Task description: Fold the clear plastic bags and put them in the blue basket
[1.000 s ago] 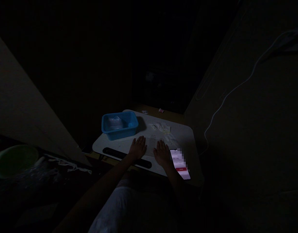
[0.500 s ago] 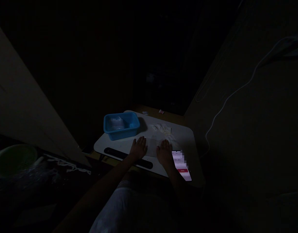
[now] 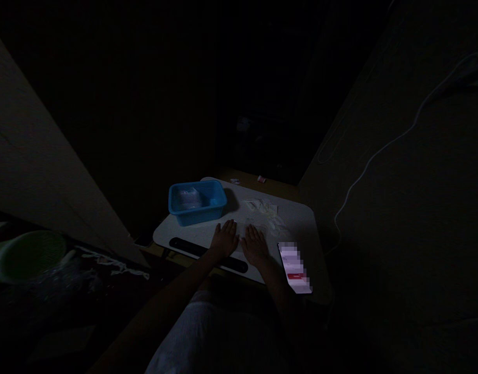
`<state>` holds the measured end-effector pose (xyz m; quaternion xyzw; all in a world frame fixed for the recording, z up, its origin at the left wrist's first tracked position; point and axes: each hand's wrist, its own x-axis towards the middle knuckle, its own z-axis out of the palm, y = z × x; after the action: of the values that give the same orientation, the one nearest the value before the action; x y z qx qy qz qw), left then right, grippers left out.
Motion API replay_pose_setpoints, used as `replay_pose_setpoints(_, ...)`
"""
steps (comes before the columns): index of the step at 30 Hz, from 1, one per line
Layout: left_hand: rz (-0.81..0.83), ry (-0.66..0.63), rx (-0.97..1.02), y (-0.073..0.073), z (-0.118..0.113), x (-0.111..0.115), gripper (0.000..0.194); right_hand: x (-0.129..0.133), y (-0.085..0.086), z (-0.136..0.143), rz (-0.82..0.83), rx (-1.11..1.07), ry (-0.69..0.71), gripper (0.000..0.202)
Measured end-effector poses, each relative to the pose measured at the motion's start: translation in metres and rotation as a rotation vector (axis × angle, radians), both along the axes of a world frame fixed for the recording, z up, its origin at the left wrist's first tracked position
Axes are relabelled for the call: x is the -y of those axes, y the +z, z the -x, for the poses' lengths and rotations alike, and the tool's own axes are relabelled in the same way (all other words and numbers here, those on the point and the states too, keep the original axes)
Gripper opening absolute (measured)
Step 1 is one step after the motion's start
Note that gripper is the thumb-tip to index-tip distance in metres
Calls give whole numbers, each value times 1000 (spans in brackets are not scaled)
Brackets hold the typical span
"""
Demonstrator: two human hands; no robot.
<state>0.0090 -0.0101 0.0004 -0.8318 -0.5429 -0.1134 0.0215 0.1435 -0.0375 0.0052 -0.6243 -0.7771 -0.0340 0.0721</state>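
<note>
My left hand (image 3: 224, 239) lies palm down, fingers stretched, near the front edge of a small white table (image 3: 299, 221). Close beside it, my right hand (image 3: 254, 246) also rests flat with fingers extended. Both press on a thin, pale, see-through sheet (image 3: 263, 227), possibly plastic; the dimness hides its exact kind. Just beyond the hands lie thin whitish crumpled pieces (image 3: 262, 206), too dark to name. To the right of my right forearm a phone (image 3: 295, 267) lies with its screen lit.
A blue plastic basket (image 3: 200, 214) holding a clear or whitish packet (image 3: 189, 197) stands at the table's left. A dark slot (image 3: 184, 246) runs along the front edge. Behind the table is a small red-and-white item (image 3: 261, 179). A white cable (image 3: 366, 169) hangs along the right wall.
My right hand has slid left over the sheet, close to my left hand. More of the phone shows now. My left hand stays nearly in place.
</note>
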Motion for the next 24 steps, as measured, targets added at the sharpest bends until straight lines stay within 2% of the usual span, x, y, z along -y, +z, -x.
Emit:
replay_pose_setpoints(8,5,-2,24,1,0,1,50,2,-2,-22,25,12,-144,58)
replay_pose_setpoints(16,-10,16,23,2,1,2,54,4,-2,-20,-10,14,-148,57)
replay_pose_setpoints(21,5,119,22,3,6,-1,49,4,-1,-20,8,7,-153,59)
replay_pose_setpoints(24,-44,109,39,8,6,-1,47,3,-1,-20,28,8,-159,58)
